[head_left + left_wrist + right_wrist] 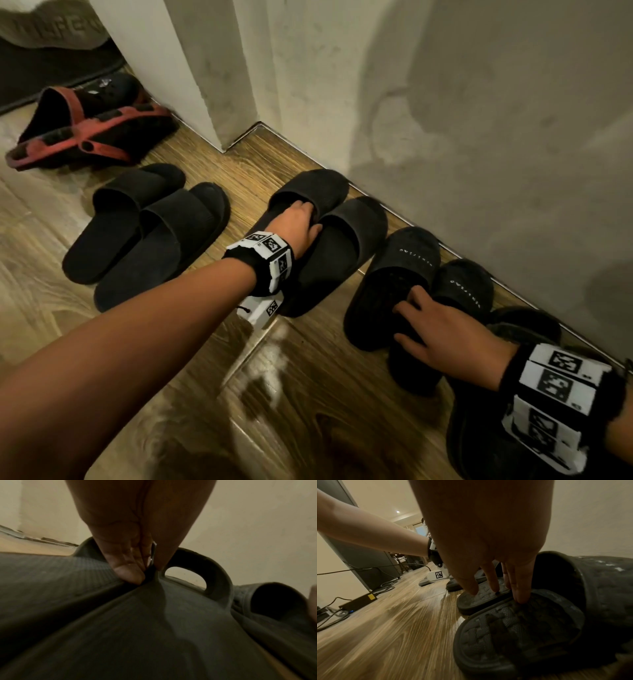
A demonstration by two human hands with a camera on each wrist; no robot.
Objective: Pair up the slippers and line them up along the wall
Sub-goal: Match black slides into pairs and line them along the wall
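– Fingers [303,205] of the left hand [301,222]: curled down into the seam of the middle pair [342,246], thumb on the far side, pinching the two inner edges together. Left wrist view confirms it.
– And the right hand [442,332]?
– Fingers straight and spread, pressing flat on both footbeds of the lettered pair [407,253]. Nothing gripped. Both pairs sit on the floor [308,394], toes close to the wall [479,120], at a slant.
– Handling?
– Judging by looks: moulded foam slides, light, with some give at the edges. The textured footbeds should give flat fingers purchase, so sliding a pair across the floor looks easy. For lifting, hook the strap or pinch both inner edges as the left does. Nothing fragile.
– Count?
– Four clear pairs, eight slippers: red-trimmed clogs [92,126] by the corner, leaning on each other; plain pair [161,226], off the wall; middle pair; lettered pair. Beyond the right wrist, one fuzzy slipper [527,325], and dark material below it; whether that makes a fifth pair, I cannot tell.
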